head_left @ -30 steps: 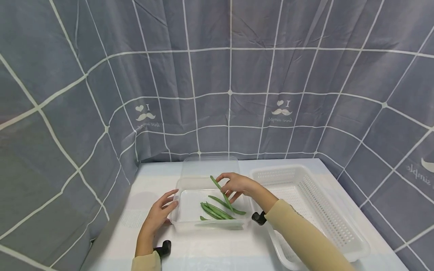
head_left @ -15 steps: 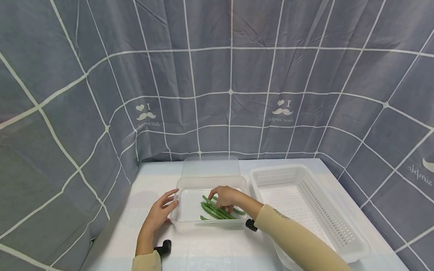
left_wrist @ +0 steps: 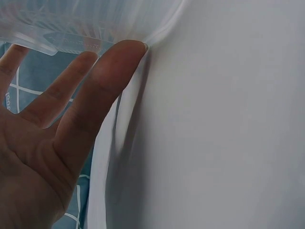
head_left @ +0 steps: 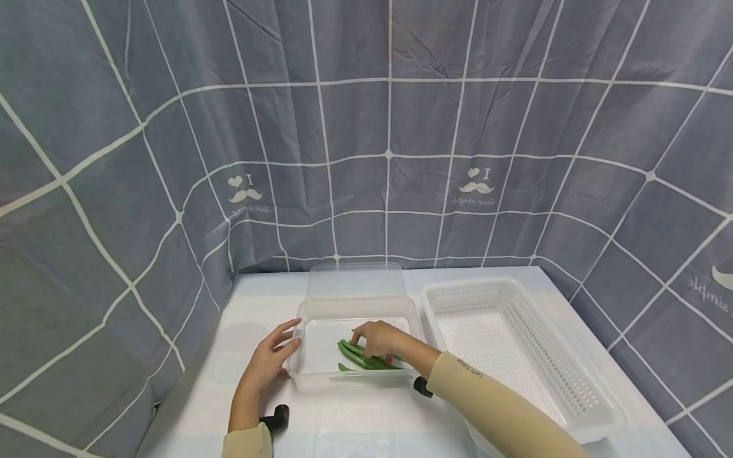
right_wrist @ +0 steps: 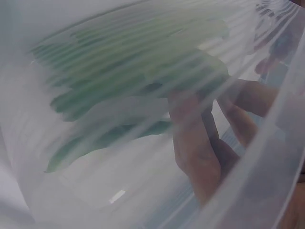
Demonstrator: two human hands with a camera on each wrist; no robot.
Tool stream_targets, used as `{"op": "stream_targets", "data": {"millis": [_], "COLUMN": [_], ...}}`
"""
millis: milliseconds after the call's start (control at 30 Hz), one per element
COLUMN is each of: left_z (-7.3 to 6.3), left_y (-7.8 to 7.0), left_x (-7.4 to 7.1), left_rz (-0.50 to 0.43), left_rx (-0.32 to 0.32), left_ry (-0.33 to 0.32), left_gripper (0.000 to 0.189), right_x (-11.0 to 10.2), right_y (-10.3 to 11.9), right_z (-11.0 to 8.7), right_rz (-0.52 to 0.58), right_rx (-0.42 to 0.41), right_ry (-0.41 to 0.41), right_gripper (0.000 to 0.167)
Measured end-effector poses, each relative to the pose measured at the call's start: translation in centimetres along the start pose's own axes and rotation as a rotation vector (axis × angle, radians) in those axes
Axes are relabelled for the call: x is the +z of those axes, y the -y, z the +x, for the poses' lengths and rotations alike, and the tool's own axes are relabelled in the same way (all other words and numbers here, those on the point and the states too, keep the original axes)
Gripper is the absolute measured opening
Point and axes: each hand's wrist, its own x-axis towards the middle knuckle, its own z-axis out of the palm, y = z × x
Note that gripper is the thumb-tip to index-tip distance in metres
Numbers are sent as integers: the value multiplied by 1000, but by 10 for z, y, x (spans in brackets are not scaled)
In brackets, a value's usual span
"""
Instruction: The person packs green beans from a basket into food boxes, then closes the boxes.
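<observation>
A clear plastic container (head_left: pixel 321 382) stands in the middle of the table, with several green beans (head_left: pixel 354 355) lying in its front part. My right hand (head_left: pixel 380 338) reaches down into it from the right, fingers curled over the beans. Through the container's cloudy wall, the right wrist view shows the thumb and fingers (right_wrist: pixel 193 138) pinching a green bean (right_wrist: pixel 190 71) at the pile's end; which bean is blurred. My left hand (head_left: pixel 269 357) rests against the container's left side. Its thumb (left_wrist: pixel 109 71) and fingers are extended, their tips touching the plastic.
A white perforated basket (head_left: pixel 564 356) stands to the right of the container, partly under the right forearm. Behind the container lies a clear lid (head_left: pixel 355 280). A grey checked curtain (head_left: pixel 366 127) encloses the table's back and sides.
My right hand has lowered a green bean from above the container's right side down and leftward onto the other beans. The left hand has stayed in place.
</observation>
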Motion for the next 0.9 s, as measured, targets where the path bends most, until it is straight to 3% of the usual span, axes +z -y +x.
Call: {"op": "stream_targets", "data": {"millis": [633, 900], "left_z": [-3, -1], "left_y": [-1, -2], "left_x": [-1, 1], "left_rz": [-6, 14], "left_rx": [-5, 3], "left_ry": [-9, -11], "left_gripper": [54, 56], "right_x": [-14, -38], "right_y": [-4, -11], "right_z": [-11, -16], "right_rz": [89, 273], "right_rx": [-38, -96], "right_ry": [1, -4], "right_gripper": [33, 34]}}
